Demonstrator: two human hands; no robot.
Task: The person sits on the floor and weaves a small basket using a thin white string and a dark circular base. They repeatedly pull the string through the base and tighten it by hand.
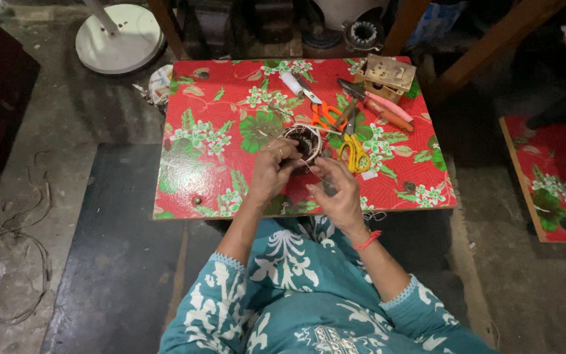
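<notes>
Stator core (304,141), the round wound ring, sits on the low table (191,170) toward its near edge, roughly midway along, so both hands reach it without stretching. My left hand (271,172) grips its near rim to keep it from turning. My right hand (337,190) pinches a thin wire (312,166) leading to it. Scissors (354,152) lie just beside. A small wooden box (388,73) stands at the far right corner; its contents I cannot make out.
</notes>
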